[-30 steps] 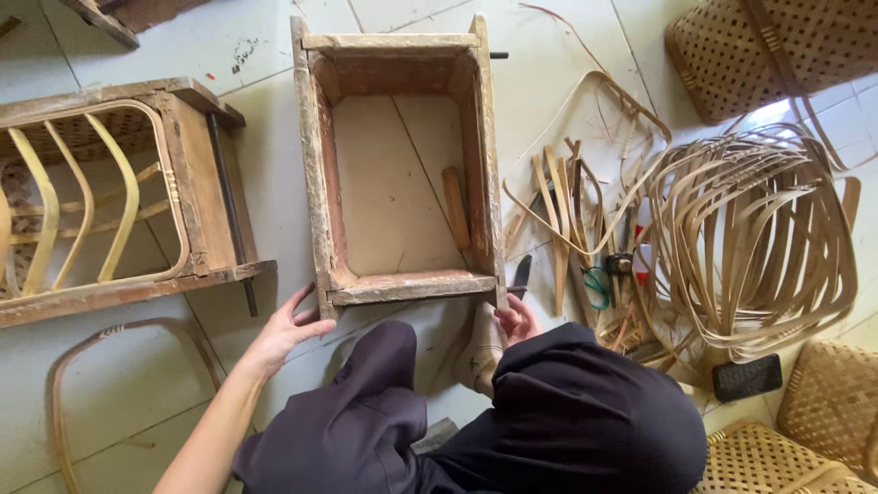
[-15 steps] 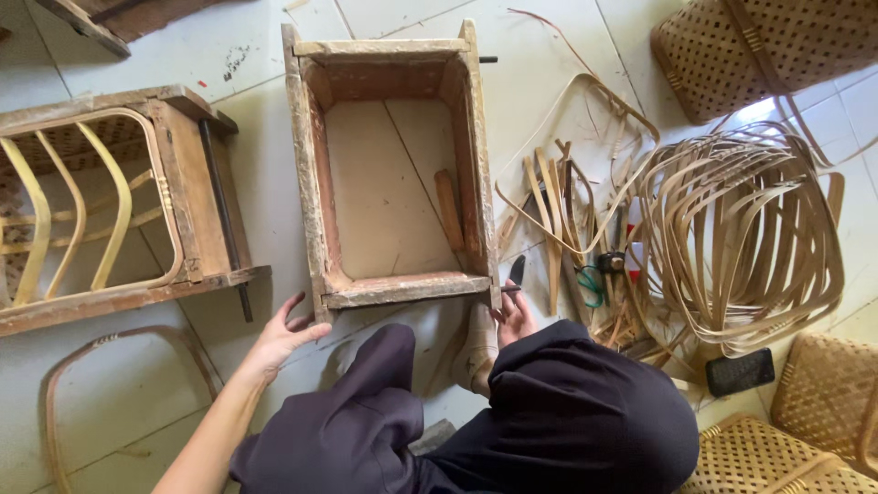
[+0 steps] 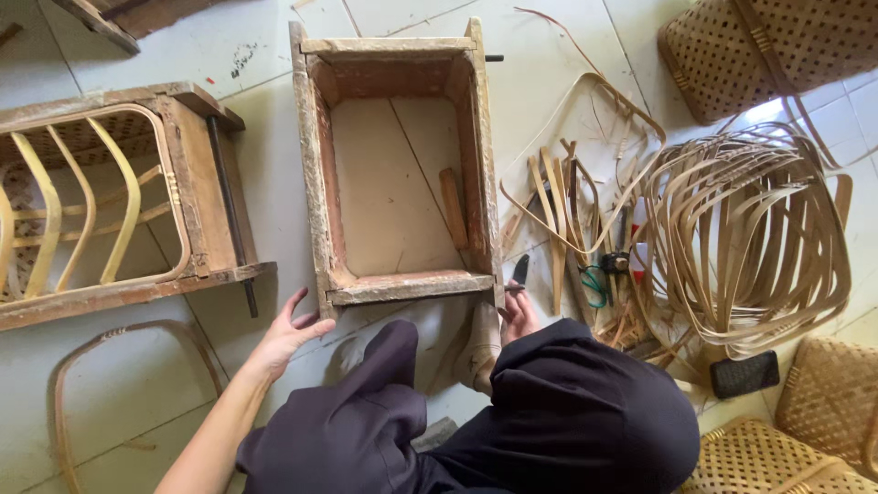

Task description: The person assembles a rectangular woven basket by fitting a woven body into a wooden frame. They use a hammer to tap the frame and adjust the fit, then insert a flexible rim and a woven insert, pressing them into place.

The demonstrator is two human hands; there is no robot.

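Pale tiled floor (image 3: 265, 192), seen from the head camera. Left hand (image 3: 285, 333) spread wide, fingertips touching the near corner of the open wooden box frame (image 3: 315, 183). Right hand (image 3: 518, 316) at the opposite near corner, gripping a dark-bladed knife (image 3: 519, 270). Bent rattan hoops (image 3: 750, 238) right of that hand; caned wooden frame (image 3: 110, 197) left of the other.

Bent rattan hoops (image 3: 745, 242), perhaps woven baskets (image 3: 777, 50)

So the open rectangular wooden box frame (image 3: 398, 165) sits mid-floor, a short wooden stick (image 3: 453, 208) inside it. Left: a wooden frame with bent cane loops (image 3: 110, 197). Right: a pile of looped rattan strips (image 3: 745, 238), woven cane baskets (image 3: 777, 50) behind.
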